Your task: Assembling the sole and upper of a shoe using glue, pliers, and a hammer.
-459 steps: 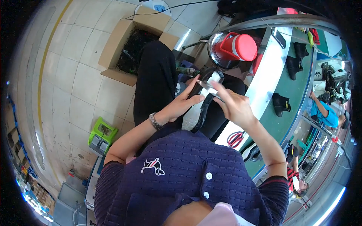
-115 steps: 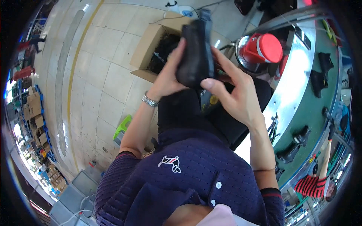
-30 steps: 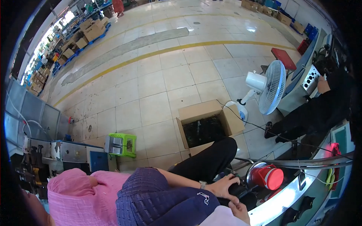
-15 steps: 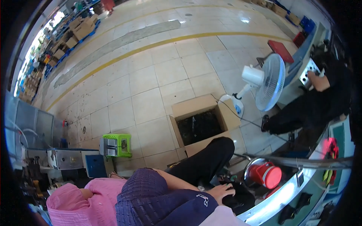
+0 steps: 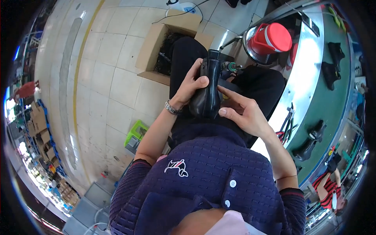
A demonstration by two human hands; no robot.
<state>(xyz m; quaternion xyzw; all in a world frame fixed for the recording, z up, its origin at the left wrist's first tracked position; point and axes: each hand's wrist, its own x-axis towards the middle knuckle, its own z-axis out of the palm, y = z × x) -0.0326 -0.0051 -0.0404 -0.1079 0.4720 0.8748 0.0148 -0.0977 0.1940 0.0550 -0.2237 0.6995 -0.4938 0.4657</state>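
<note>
A shiny black leather ankle boot (image 5: 210, 88) is held over my lap, its wider rounded end toward me and its narrower end pointing away. My left hand (image 5: 192, 84) is closed around the boot's left side, with the thumb lying across the leather. On the boot's right side is my right hand (image 5: 244, 111), its index finger and thumb spread apart. Their tips are close to the boot; I cannot tell whether they touch it. Just beyond the boot, a green and metal fitting (image 5: 231, 66) shows in part.
An open cardboard box (image 5: 150, 51) with dark contents stands on the floor at my left knee. A red lidded bucket (image 5: 274, 37) sits in a metal holder at the right. Black boots (image 5: 331, 70) and hand tools (image 5: 288, 125) lie along the green-topped bench (image 5: 313, 103).
My view has turned down toward my lap. Both hands are now in view with the boot held up; before, only one hand showed, low over dark material.
</note>
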